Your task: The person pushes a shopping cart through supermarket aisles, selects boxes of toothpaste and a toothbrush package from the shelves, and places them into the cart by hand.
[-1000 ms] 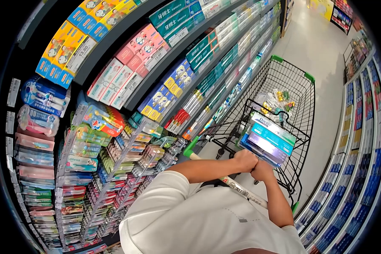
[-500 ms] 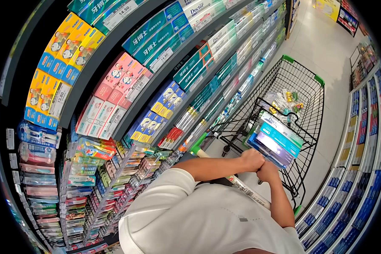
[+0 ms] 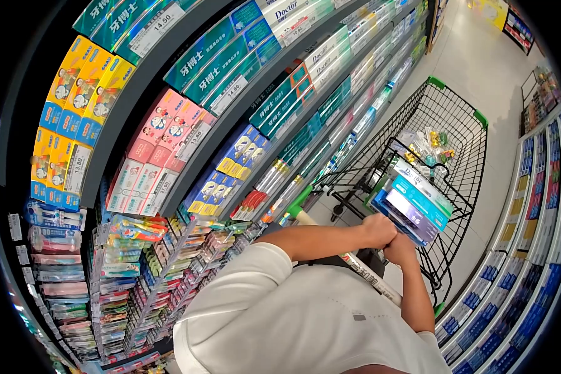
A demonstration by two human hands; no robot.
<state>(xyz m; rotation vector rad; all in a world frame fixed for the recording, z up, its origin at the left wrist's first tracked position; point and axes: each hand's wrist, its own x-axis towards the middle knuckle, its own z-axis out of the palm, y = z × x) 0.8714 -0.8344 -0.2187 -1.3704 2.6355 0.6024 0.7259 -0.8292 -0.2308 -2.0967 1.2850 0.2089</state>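
At the near end of the shopping cart, the stack of boxes sits tilted, a white, a teal and a purple one overlapping with printed faces up, perhaps turned so for reading. The left hand and right hand meet just at its lower edge, knuckles upward. Their fingers are mostly hidden, so one cannot tell whether they pinch the boxes or merely press together. The forearms reach over the handle bar, which neither hand appears to grip, probably because both are occupied at the boxes. Deeper in the cart lies a clear bag with colourful contents, apart from the stack. Beyond, yellow cartons stand in rows on the left shelving, price tags facing the aisle, presumably for easy reading; blue packages line the right.
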